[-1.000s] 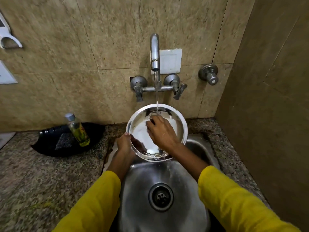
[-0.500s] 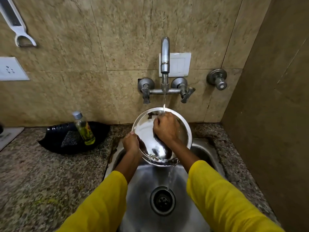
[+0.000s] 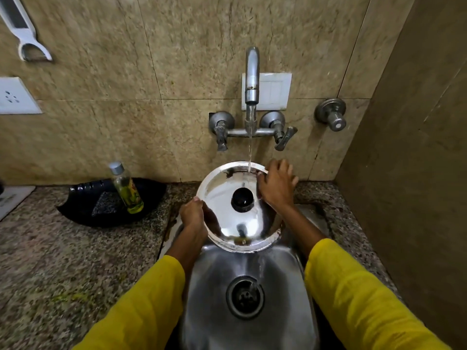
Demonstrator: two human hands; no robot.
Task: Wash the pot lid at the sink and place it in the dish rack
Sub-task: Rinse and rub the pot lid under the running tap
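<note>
A round steel pot lid (image 3: 227,223) with a black knob (image 3: 242,199) is held over the steel sink (image 3: 217,286), its top side facing me. Water runs from the tap (image 3: 252,79) onto the lid's far rim. My left hand (image 3: 193,215) grips the lid's left edge. My right hand (image 3: 276,185) rests on the lid's upper right edge with fingers spread over the rim. No dish rack is in view.
A small bottle of greenish liquid (image 3: 126,189) stands on a black tray (image 3: 83,205) holding a scrub pad, left of the sink on the speckled granite counter (image 3: 63,261). A brown wall (image 3: 417,173) closes the right side. A white peeler (image 3: 25,31) hangs upper left.
The lid has been turned over: its hollow underside faced me before, now its knob side does. My right hand moved from rubbing the inside to the lid's upper right rim.
</note>
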